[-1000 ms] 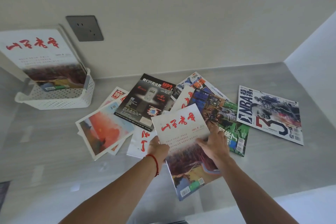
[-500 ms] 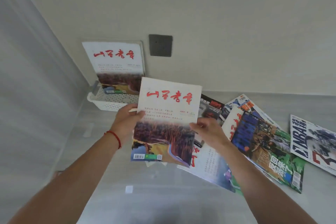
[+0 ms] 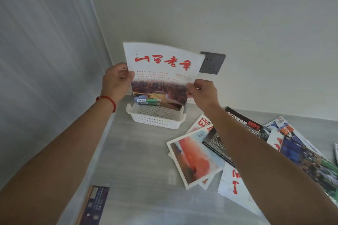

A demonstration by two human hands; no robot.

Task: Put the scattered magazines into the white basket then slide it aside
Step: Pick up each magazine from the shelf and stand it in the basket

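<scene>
Fingers of both hands were pinched on a white magazine with red brush lettering [image 3: 161, 71], held upright over the white perforated plastic basket [image 3: 157, 117]: left hand [image 3: 117, 80] on one edge, right hand [image 3: 203, 93] on the other.

1. Looks like a plain room in a home or small office: bare off-white wall [image 3: 237, 14] with a dark grey power socket [image 3: 212, 63].
2. Grey wood-grain counter [image 3: 139, 166] set into a corner.
3. Strewn with popular magazines [image 3: 199, 157] beside a white perforated basket [image 3: 157, 120], household storage ware.
</scene>
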